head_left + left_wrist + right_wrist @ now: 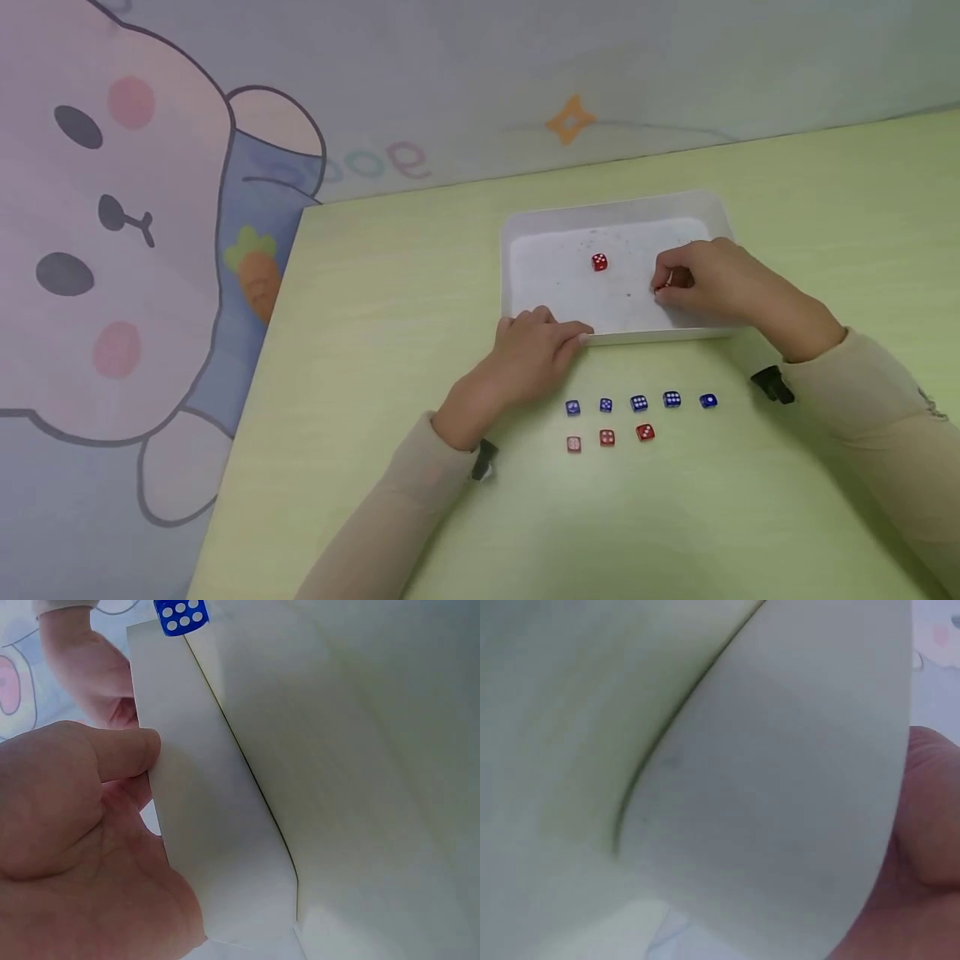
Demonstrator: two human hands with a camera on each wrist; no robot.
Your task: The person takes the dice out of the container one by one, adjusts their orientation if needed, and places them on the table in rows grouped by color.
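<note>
Red shows at the fingertips of the right hand, which reaches over the right side of the white tray and pinches a small red die just above its floor; little of that die can be seen. A second red die lies near the tray's middle, to the left of that hand and apart from it. The left hand rests at the tray's near-left corner, thumb pressed straight along the near wall. Between tray and near table edge sit rows of blue dice and red dice.
</note>
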